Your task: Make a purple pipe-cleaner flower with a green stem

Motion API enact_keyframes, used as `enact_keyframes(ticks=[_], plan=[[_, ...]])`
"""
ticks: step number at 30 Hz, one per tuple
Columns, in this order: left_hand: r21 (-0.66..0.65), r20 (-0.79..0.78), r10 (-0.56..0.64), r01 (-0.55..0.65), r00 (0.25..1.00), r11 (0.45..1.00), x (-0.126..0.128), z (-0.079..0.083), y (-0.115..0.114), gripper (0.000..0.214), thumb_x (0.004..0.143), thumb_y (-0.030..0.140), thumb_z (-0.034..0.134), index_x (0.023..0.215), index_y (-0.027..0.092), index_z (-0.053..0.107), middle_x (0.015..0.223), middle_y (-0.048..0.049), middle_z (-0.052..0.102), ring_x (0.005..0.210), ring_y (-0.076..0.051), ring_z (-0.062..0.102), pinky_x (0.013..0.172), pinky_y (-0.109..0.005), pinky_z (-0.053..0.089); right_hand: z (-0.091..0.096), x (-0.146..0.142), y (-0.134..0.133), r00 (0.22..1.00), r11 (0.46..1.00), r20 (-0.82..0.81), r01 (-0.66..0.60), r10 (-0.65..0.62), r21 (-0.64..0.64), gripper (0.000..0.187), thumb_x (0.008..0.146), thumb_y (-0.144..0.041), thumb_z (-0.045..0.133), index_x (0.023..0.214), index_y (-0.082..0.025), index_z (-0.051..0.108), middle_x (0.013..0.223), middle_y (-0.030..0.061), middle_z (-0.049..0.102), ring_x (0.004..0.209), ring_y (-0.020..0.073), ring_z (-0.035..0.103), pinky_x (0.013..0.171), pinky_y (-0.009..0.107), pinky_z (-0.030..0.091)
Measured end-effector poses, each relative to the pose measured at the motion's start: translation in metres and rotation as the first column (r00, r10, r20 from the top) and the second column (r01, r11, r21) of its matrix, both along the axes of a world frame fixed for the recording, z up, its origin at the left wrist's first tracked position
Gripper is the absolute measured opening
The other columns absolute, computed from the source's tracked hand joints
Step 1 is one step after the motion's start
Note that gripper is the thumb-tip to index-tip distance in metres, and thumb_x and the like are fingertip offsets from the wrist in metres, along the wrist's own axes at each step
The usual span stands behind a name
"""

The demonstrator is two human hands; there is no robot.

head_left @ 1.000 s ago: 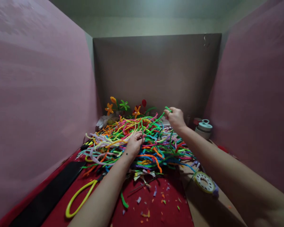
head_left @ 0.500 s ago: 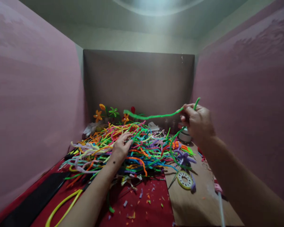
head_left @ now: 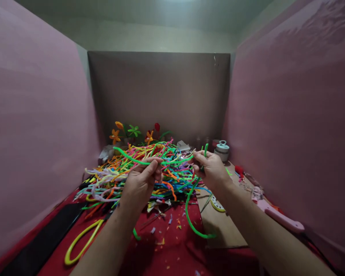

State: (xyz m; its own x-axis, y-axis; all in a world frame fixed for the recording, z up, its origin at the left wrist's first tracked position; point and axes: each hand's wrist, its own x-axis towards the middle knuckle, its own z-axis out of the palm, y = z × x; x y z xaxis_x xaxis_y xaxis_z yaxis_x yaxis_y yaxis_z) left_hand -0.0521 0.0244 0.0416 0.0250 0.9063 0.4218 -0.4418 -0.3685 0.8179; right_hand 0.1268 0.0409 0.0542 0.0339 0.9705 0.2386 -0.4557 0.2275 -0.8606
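A bright green pipe cleaner (head_left: 128, 156) stretches between my hands, its free end curving up on the left. My left hand (head_left: 139, 184) is closed, pinching it between thumb and fingers. At the other side, my right hand (head_left: 214, 170) is closed on its right part, and a short green tip pokes up above the fingers. Another green length (head_left: 189, 216) dangles below my right hand in a curve; whether it is the same piece is hidden by the fingers. Behind both hands lies a tangled pile of multicoloured pipe cleaners (head_left: 103, 180).
Pipe-cleaner flowers (head_left: 134, 130) stand behind the pile. Yellow-handled pliers or scissors (head_left: 70, 249) and a black flat strip (head_left: 51, 234) lie left on red cloth (head_left: 149, 257). To the right are a brown board (head_left: 227, 230), a yellow-rimmed roll (head_left: 217, 205), a pink tool (head_left: 284, 217) and a pale jar (head_left: 222, 150).
My left hand has left the pile and taken hold of the green pipe cleaner. My right hand has come lower and inward with it. The view has shifted, showing the pink tool.
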Motion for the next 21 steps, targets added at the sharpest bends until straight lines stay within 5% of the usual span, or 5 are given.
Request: enact_keyframes(ticks=[10,14,21], plan=[[-0.172,0.191,0.102,-0.069,0.976,0.983,0.000,-0.014,0.018,0.020,0.064,0.029,0.073,0.078,0.015,0.069,0.074,-0.0007,0.064,0.054,-0.007,0.053,0.050,-0.020,0.045,-0.020,0.010,0.006,0.980,0.983,-0.184,-0.107,0.079,-0.147,0.024,0.063,-0.023,0.070,0.065,-0.017,0.047,0.055,0.0006,0.059,0.038,0.0033,0.040,0.032,0.012,0.022],[-0.148,0.208,0.069,-0.038,0.976,0.988,0.002,-0.018,0.019,0.015,0.072,0.026,0.067,0.081,0.015,0.069,0.085,-0.0038,0.068,0.056,-0.007,0.055,0.052,-0.019,0.046,-0.031,0.013,0.006,0.978,0.976,-0.193,-0.119,0.083,-0.183,0.019,0.065,-0.019,0.067,0.066,-0.016,0.048,0.054,0.0009,0.059,0.038,0.0034,0.039,0.032,0.012,0.022],[-0.237,0.310,0.087,-0.011,0.947,0.971,-0.003,-0.018,0.022,0.019,0.084,0.018,0.051,0.079,0.011,0.068,0.073,-0.0061,0.067,0.054,-0.008,0.057,0.051,-0.019,0.048,-0.041,0.017,0.013,0.973,0.969,-0.225,-0.097,0.044,-0.227,0.011,0.069,-0.014,0.060,0.067,-0.015,0.050,0.051,-0.0008,0.056,0.037,0.0030,0.039,0.033,0.012,0.024]])
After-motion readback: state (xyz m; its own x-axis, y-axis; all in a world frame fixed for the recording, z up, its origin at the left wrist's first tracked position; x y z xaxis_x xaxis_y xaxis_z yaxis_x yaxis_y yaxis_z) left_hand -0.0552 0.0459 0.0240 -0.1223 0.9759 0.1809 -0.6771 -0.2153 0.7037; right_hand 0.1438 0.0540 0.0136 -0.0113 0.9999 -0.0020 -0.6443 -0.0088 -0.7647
